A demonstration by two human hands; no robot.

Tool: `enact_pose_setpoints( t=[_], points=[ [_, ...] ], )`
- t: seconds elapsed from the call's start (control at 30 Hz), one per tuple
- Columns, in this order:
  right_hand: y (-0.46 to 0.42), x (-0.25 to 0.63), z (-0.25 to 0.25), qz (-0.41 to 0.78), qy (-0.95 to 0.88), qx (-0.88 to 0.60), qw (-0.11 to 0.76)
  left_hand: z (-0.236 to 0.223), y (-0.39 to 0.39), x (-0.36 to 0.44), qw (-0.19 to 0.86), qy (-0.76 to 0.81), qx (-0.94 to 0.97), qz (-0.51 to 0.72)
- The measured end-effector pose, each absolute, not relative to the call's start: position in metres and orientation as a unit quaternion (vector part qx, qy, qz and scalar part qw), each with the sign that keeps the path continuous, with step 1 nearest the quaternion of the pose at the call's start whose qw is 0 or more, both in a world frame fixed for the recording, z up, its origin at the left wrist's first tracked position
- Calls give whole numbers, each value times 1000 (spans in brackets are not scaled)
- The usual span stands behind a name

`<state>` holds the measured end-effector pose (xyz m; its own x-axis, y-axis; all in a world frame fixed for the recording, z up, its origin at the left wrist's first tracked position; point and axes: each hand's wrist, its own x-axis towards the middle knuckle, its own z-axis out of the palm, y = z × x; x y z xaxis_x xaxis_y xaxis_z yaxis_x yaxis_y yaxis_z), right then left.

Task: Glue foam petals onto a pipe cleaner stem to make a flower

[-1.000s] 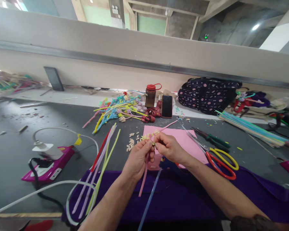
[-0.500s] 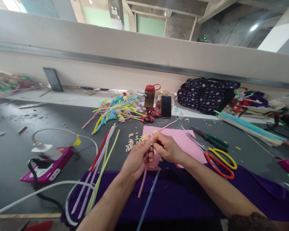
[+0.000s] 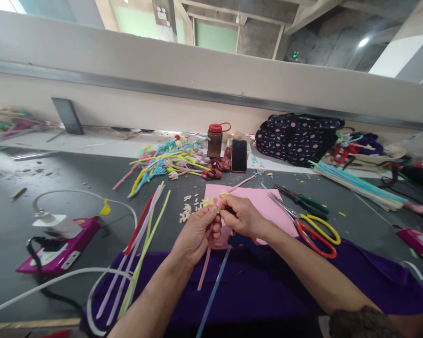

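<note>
Whole scene sits slightly further left in view than a second ago; looks like the head cam turned. Both hands hold near-identical poses, still fingertip to fingertip.

Clock centred on the fingertips, 12 = toward the wall. Left hand (image 3: 195, 234): narrow, thumb and index pinched on a small pale-yellow piece (image 3: 218, 212), other fingers curled around a pink stem (image 3: 204, 270); its free end hangs toward 7. Right hand (image 3: 241, 216): narrow too, fingertips at the same piece. Can't tell which hand carries the load, contact is hidden by fingers.

Pink sheet (image 3: 268, 211) lies under the hands, spreading to 3. Scissors (image 3: 297, 217) at 3–4, touching the sheet. Pliers (image 3: 312, 205) at 3, just past them. Pale offcuts (image 3: 187, 206) at 9, near. Loose stems (image 3: 152, 234), red, lilac, yellow-green, at 8. Blue stem (image 3: 214, 291) at 6, over purple cloth (image 3: 268, 281).

Further out: mixed stem heap (image 3: 169, 159) at 10–11, bottle (image 3: 215, 143) upright at 12, phone (image 3: 238, 155) propped at 1, bag (image 3: 299, 138) at 2.
</note>
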<state>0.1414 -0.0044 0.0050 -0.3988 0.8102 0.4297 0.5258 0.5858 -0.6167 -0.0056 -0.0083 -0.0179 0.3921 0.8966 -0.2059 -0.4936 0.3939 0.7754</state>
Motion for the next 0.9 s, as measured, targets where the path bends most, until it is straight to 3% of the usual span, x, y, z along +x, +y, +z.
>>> enact_pose_setpoints(
  t=[0.37, 0.9],
  points=[
    [-2, 136, -3, 212, -779, -418, 417, -12, -7, -9, 764, 324, 325, 454],
    [-5, 142, 0, 193, -811, -418, 362, -16, -9, -5, 780, 325, 310, 436]
  ],
)
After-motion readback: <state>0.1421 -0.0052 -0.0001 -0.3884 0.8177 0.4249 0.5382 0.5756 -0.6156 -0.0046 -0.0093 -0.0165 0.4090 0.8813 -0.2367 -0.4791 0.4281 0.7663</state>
